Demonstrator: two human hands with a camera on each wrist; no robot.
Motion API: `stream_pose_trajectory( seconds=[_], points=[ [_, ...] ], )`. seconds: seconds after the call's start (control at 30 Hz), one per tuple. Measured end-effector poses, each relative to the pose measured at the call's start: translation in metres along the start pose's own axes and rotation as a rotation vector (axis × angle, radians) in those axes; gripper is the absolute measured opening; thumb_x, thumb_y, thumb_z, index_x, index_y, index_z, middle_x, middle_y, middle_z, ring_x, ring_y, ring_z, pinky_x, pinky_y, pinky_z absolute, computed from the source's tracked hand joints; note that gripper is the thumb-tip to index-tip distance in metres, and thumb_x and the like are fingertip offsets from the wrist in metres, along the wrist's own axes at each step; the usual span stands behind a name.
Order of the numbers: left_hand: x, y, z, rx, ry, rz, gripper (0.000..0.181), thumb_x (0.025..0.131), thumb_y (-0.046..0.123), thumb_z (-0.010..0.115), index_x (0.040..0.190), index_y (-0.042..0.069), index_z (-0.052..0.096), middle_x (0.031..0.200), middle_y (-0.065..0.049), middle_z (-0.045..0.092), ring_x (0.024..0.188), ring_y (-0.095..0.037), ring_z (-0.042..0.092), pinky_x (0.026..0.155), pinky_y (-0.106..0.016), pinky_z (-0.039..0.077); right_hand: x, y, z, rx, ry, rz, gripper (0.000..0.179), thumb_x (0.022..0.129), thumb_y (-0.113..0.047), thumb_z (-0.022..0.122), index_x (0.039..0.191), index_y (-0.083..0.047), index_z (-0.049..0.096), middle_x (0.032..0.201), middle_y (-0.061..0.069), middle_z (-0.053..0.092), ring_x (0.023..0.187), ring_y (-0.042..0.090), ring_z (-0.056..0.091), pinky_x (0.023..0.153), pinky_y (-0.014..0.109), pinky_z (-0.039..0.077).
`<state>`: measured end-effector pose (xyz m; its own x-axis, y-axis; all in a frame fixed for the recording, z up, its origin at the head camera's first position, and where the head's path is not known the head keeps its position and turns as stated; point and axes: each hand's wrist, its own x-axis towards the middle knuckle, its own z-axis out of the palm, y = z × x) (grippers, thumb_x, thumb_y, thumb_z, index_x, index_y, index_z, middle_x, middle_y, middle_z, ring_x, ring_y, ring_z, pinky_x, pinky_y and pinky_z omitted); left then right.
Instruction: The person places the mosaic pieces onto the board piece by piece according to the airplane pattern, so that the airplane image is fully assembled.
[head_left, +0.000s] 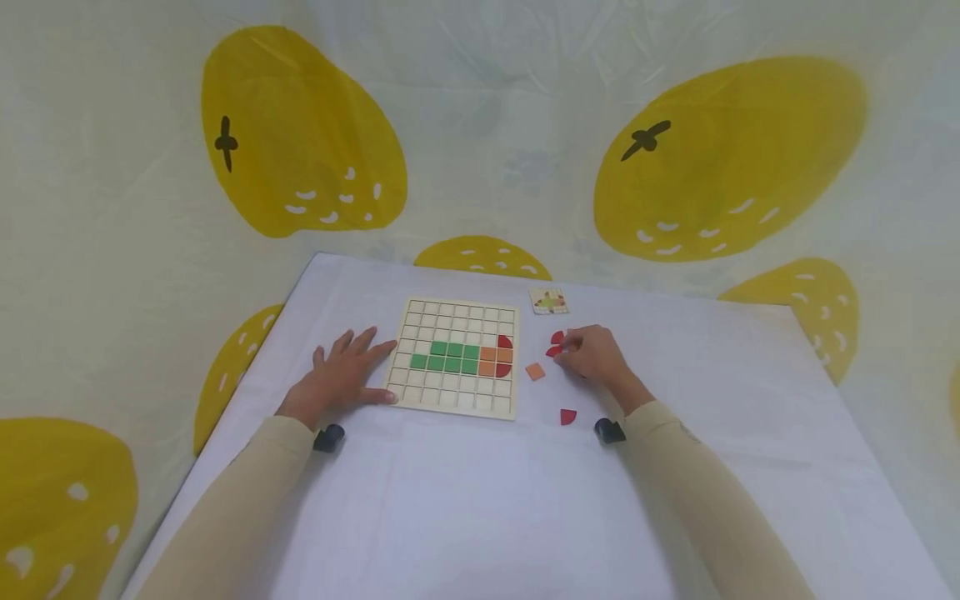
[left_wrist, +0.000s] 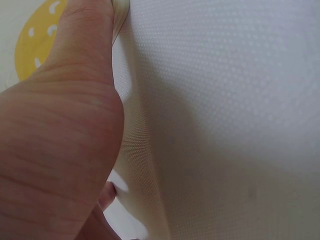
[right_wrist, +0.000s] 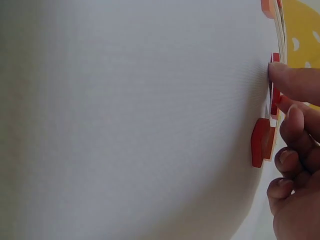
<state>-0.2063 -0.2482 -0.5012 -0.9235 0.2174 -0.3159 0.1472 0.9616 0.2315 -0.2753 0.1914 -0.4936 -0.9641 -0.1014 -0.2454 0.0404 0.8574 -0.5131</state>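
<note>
A wooden grid board (head_left: pixel 435 392) lies on the table, carrying several green square tiles (head_left: pixel 453 364), several orange square tiles (head_left: pixel 487 354) and two red quarter-circle tiles (head_left: pixel 504 342). Fingers spread, my left hand (head_left: pixel 337 379) rests on the table with thumb and a fingertip at the board's left edge. Right of the board, my right hand (head_left: pixel 596 358) pinches a red quarter-circle tile (right_wrist: pixel 275 90) between thumb and finger. Another red tile (head_left: pixel 557 337) lies just beyond it. Nearby are a loose orange square tile (head_left: pixel 534 372) and, closer to me, a red quarter-circle tile (head_left: pixel 568 417).
A small pattern card (head_left: pixel 550 301) lies behind the loose tiles, near the table's back edge. The table (head_left: pixel 465 508) has a white cover. Behind it hangs a cloth (head_left: pixel 495 125) printed with yellow fruit. Dark wrist devices (head_left: pixel 610 430) sit under both sleeves.
</note>
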Motion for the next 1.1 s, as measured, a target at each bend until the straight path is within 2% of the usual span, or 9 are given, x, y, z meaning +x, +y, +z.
stream_pose_trajectory(
  seconds=[0.1,0.33,0.6,0.77,1.1],
  points=[
    [-0.001,0.0,-0.001,0.001,0.0,-0.001,0.102,0.083,0.073,0.071,0.166,0.042,0.021,0.179,-0.007,0.006,0.162,-0.049,0.004,0.117,-0.086,0.009,0.0,-0.003,0.001,0.006,-0.003,0.012,0.036,0.094,-0.025,0.076,0.124,-0.006,0.074,0.135,0.018,0.065,0.122,0.034,0.055,0.095,0.044,0.059],
    [-0.002,0.002,-0.003,0.001,0.003,0.0,0.102,0.083,0.072,0.071,0.166,0.041,0.021,0.179,-0.007,0.006,0.162,-0.049,0.004,0.116,-0.086,0.008,0.001,-0.011,0.003,0.049,-0.028,-0.026,0.034,0.093,-0.024,0.077,0.122,-0.006,0.075,0.118,0.014,0.07,0.114,0.03,0.058,0.083,0.034,0.059],
    [-0.002,0.002,-0.002,0.0,-0.005,0.005,0.103,0.082,0.073,0.072,0.166,0.041,0.021,0.178,-0.008,0.006,0.162,-0.049,0.004,0.116,-0.086,0.008,0.004,-0.022,0.008,0.067,-0.078,-0.001,0.04,0.091,-0.03,0.079,0.123,-0.007,0.073,0.118,0.012,0.07,0.11,0.028,0.059,0.083,0.034,0.058],
    [-0.001,0.002,-0.001,0.002,-0.002,0.002,0.103,0.083,0.072,0.072,0.166,0.041,0.021,0.178,-0.008,0.006,0.162,-0.05,0.004,0.116,-0.086,0.008,0.007,-0.028,0.011,0.077,-0.085,-0.005,0.04,0.09,-0.03,0.081,0.122,-0.007,0.074,0.114,0.011,0.071,0.108,0.027,0.06,0.076,0.03,0.058],
    [0.0,0.002,0.0,0.004,-0.004,-0.004,0.103,0.082,0.074,0.072,0.166,0.041,0.021,0.178,-0.008,0.006,0.162,-0.049,0.003,0.117,-0.086,0.008,0.01,-0.041,0.02,0.096,-0.116,-0.022,0.037,0.09,-0.03,0.08,0.12,-0.009,0.075,0.11,0.008,0.073,0.101,0.026,0.064,0.074,0.029,0.058]
  ],
)
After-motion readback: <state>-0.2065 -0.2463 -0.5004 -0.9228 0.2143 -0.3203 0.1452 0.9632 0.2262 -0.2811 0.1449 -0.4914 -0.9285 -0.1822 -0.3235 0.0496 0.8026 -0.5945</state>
